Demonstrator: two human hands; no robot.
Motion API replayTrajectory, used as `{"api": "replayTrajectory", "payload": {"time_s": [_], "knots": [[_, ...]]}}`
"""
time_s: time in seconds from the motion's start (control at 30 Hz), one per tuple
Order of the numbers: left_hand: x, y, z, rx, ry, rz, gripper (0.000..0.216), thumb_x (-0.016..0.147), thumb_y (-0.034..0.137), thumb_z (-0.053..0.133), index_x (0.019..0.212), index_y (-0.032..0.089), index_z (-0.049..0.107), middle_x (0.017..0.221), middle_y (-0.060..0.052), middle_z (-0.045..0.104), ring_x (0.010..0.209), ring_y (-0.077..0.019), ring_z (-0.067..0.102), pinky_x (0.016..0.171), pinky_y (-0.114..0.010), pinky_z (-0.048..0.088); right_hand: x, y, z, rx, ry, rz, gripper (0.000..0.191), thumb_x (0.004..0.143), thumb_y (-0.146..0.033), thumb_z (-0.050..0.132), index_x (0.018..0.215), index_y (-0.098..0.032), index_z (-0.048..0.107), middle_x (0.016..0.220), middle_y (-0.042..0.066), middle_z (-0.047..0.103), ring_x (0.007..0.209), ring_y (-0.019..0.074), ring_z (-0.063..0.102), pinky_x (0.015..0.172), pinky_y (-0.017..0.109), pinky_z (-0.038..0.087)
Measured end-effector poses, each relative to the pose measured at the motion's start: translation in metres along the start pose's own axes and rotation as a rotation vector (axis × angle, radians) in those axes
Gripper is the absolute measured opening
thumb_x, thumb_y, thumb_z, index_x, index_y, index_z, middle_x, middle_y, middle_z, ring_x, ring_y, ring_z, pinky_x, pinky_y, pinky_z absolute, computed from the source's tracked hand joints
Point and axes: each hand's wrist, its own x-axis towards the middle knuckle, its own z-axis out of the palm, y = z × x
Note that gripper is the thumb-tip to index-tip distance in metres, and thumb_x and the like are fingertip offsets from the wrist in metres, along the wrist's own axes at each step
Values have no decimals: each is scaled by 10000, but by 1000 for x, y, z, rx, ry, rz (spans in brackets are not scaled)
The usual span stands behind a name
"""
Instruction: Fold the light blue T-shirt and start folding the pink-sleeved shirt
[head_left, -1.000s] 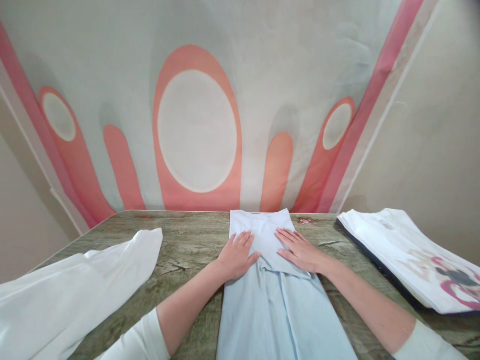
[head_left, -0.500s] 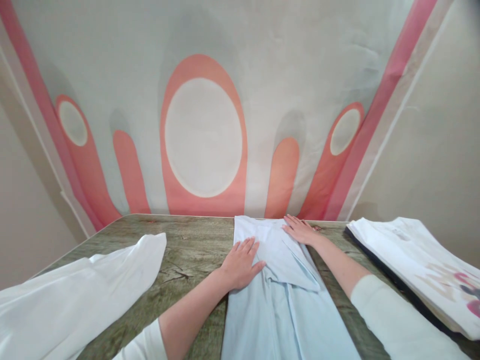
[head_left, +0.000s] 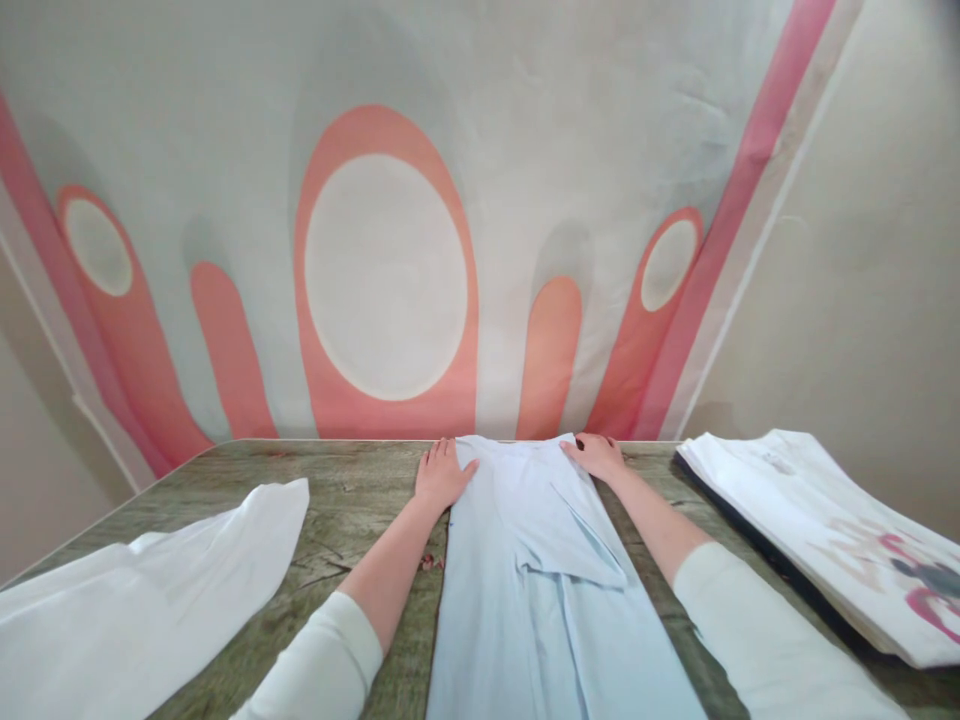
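Observation:
A pale blue folded garment [head_left: 487,580], which looks like a long-sleeved shirt, lies lengthwise on the wooden table [head_left: 352,490]. A folded-over part, perhaps a sleeve, rests on top with its loose end towards the right edge. At the garment's far left corner is my left hand [head_left: 444,474], thumb stretched onto the cloth and fingers lying beside its edge. My right hand [head_left: 596,455] is at the far right corner, its thumb touching the cloth and its fingers extended past the edge. Both hands look open, with no cloth visibly pinched.
To the left lies a loose white garment [head_left: 187,580]. On the right is a stack of folded clothes, topped by a white printed T-shirt [head_left: 817,510], with a dark layer beneath. Behind the table's far edge rises a wall hanging [head_left: 502,200] with pink shapes.
My left hand has moved off the middle of the garment, forward and left to its far left corner. My right hand stays near the far right corner. The view has shifted slightly.

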Motion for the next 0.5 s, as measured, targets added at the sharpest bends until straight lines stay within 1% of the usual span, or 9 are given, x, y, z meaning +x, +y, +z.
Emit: {"api": "replayTrajectory", "payload": {"time_s": [0.07,0.1,0.2,0.27,0.33,0.4,0.5], "knots": [[18,-6,4,-113,64,-13,688,752,427,610,1304,78,393,1326,-229,444,1268,-349,350,1039,-479,199,3,-4,4,48,33,14,362,763,-506,535,899,-199,668,937,98,687,952,272,586,923,444,315],[25,-8,6,-150,78,-6,687,738,398,632,1305,94,391,1278,-215,497,1230,-343,404,1021,-472,238,4,-4,6,77,51,18,319,756,-470,553,890,-205,668,907,85,692,924,263,596,904,423,336],[39,-15,10,-281,108,25,667,717,263,656,1313,140,383,1086,-135,627,1045,-275,566,923,-396,385,5,-2,9,189,106,15,225,743,-350,562,887,-210,664,866,55,695,862,228,613,820,350,400],[44,-18,13,-390,134,46,641,717,166,627,1309,141,381,975,-87,654,918,-213,616,847,-331,445,6,3,10,283,136,-3,223,738,-305,546,898,-195,655,866,48,693,832,205,617,765,310,427],[46,-22,15,-498,154,64,600,720,117,596,1287,127,400,906,-59,657,829,-170,630,790,-289,476,6,7,9,381,156,-33,233,729,-294,536,896,-176,648,869,49,690,811,188,618,732,283,442],[46,-24,14,-590,157,81,532,711,106,594,1226,123,463,892,-53,658,795,-157,634,758,-274,491,5,9,8,472,172,-62,235,719,-296,532,878,-162,642,860,51,687,795,179,617,718,272,451],[44,-23,11,-694,131,112,392,685,101,603,1076,130,576,913,-58,670,796,-160,638,743,-273,500,2,11,7,586,188,-91,244,708,-306,527,865,-155,637,842,51,686,770,176,615,703,274,459]]}}
